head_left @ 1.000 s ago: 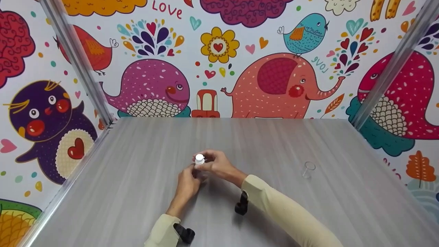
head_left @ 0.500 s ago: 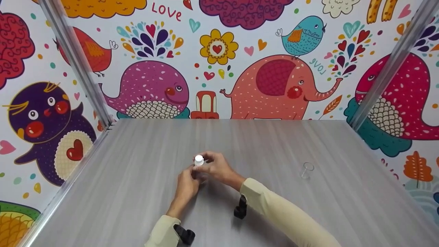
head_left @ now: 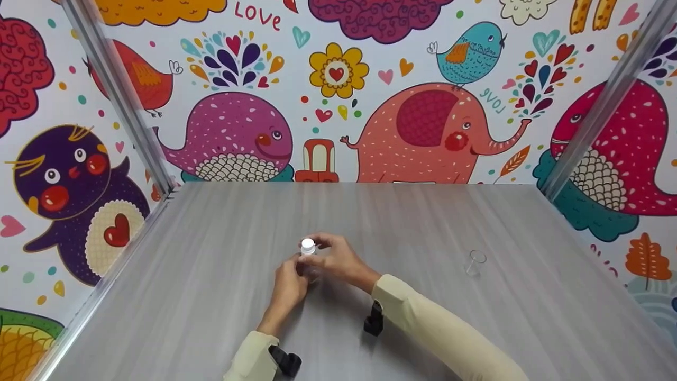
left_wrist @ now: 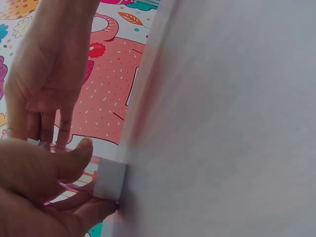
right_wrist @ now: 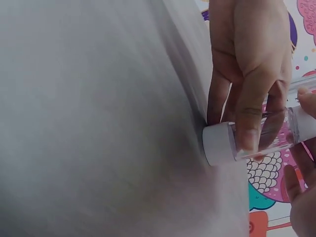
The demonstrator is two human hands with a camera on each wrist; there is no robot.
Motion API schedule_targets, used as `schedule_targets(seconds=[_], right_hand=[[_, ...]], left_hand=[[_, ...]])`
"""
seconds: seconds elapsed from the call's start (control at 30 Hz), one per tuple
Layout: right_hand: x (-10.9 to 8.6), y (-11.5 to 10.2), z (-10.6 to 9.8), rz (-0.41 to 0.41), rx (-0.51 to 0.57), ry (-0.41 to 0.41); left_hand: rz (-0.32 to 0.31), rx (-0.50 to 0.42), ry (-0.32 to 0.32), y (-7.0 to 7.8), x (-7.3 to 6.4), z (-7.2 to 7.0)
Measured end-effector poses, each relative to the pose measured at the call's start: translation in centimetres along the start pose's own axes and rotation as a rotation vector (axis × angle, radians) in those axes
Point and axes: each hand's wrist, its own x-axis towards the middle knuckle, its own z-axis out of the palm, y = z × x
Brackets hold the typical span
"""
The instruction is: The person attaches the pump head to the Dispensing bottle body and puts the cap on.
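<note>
A small clear bottle with a white base (right_wrist: 218,144) and a white top (head_left: 308,245) stands on the table, upright or nearly so, in front of me. My left hand (head_left: 289,286) grips its clear body low down; the right wrist view shows that hand's fingers (right_wrist: 249,116) wrapped round it. Higher up, my right hand (head_left: 338,259) holds the bottle just under the top, thumb on the near side and fingers behind. In the left wrist view the white base (left_wrist: 109,178) meets the table surface. Much of the clear body is hidden by my hands.
A small clear cylinder (head_left: 474,263), perhaps a cap, stands on the grey wood-grain table (head_left: 423,222) to the right of my hands. Patterned walls (head_left: 238,127) with metal corner posts (head_left: 119,95) rise at the back and sides.
</note>
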Motion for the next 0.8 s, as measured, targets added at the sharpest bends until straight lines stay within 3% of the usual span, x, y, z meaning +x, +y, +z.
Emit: schedule_targets(seconds=[0.33,0.8], right_hand=[[-0.2,-0.2,-0.7,-0.122,-0.175,-0.067],[-0.9,0.3,-2.0,-0.160,-0.288,-0.016]], left_hand=[[0.003,0.012,0.022,-0.1,-0.1,0.1],[-0.024,0.022,-0.010,0.3,0.0,0.0]])
